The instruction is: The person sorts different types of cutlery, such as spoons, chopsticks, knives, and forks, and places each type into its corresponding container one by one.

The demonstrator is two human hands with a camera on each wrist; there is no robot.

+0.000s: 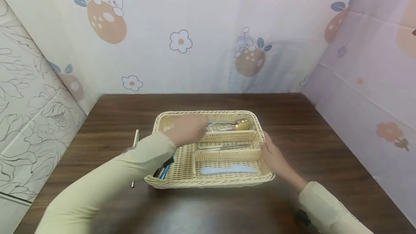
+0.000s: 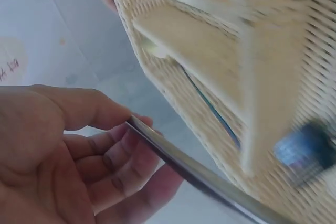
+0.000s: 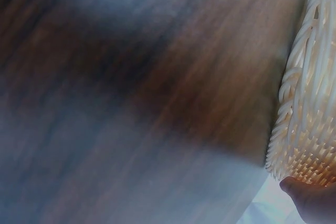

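A cream wicker basket (image 1: pixel 208 183) with several compartments stands on the table. Over its back compartment is my left hand (image 1: pixel 190 127). Thumb and fingers there pinch a slim, silver metal utensil (image 2: pixel 184 169); its end runs out of the left wrist view, so its kind is hidden. My right hand (image 1: pixel 274 158) grips the basket's right side, thumb near the rim. A gold spoon (image 1: pixel 242 125) lies in the back compartment, a thin silver utensil (image 1: pixel 227 147) in the middle one, and a pale blue-white knife (image 1: pixel 228 169) in front. Blue and dark handles (image 1: pixel 164 170) lie in the left compartment, partly behind my sleeve.
Thin metallic sticks (image 1: pixel 135 138) lie on the brown wooden table (image 1: pixel 286 111) left of the basket, partly covered by my left sleeve. Patterned cloth walls (image 1: pixel 208 68) close off the table's back and sides.
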